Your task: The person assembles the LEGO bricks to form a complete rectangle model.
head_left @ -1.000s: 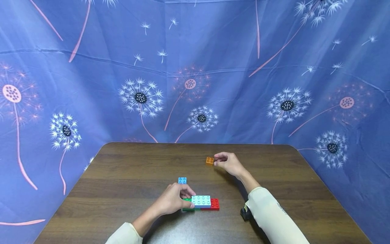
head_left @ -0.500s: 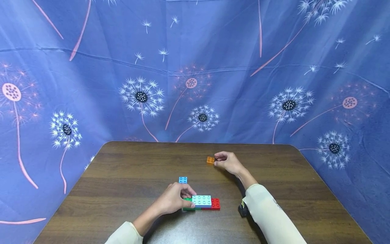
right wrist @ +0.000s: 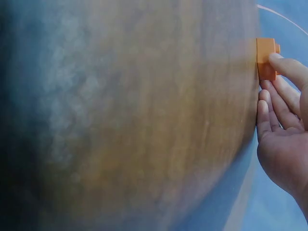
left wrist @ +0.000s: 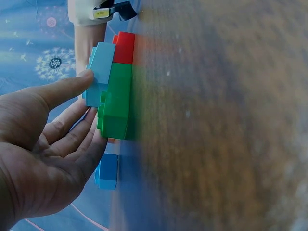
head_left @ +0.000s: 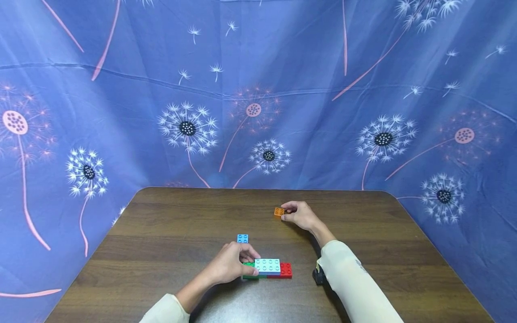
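A pale blue toy building brick sits across a green brick and a red brick, which lie end to end on the table. My left hand holds the pale blue brick at its left end, thumb on the near side and fingers on the far side. Farther back, my right hand pinches a small orange brick at its right end. In the right wrist view the thumb lies against the studded side of the orange brick, with the other fingers partly behind it.
A small blue brick stands just behind the left hand. The brown wooden table ends at a blue dandelion-print cloth. A black device hangs under the right sleeve.
My right hand has moved slightly left, from beside the orange brick onto its right end. The left hand and the joined bricks stay in place.
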Tool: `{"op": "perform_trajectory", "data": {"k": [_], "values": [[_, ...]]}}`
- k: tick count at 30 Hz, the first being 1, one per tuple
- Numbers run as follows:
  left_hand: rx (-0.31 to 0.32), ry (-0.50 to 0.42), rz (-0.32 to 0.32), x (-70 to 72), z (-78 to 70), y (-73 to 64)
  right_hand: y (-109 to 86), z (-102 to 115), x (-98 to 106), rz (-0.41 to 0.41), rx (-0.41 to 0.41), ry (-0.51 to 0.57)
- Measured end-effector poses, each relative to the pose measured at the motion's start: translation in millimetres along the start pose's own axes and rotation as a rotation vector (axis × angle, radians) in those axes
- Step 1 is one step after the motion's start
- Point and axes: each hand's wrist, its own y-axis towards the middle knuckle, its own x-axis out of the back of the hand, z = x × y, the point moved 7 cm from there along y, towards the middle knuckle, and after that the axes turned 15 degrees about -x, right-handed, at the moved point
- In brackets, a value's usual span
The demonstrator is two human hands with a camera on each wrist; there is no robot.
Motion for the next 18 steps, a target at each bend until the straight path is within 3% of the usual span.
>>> {"op": "perform_trajectory", "data": {"k": [18], "values": [[0.004,0.008,0.002,-0.4,-0.3,0.2,-9.9,-2.9,8.4,0.027,0.014,0.020]]}}
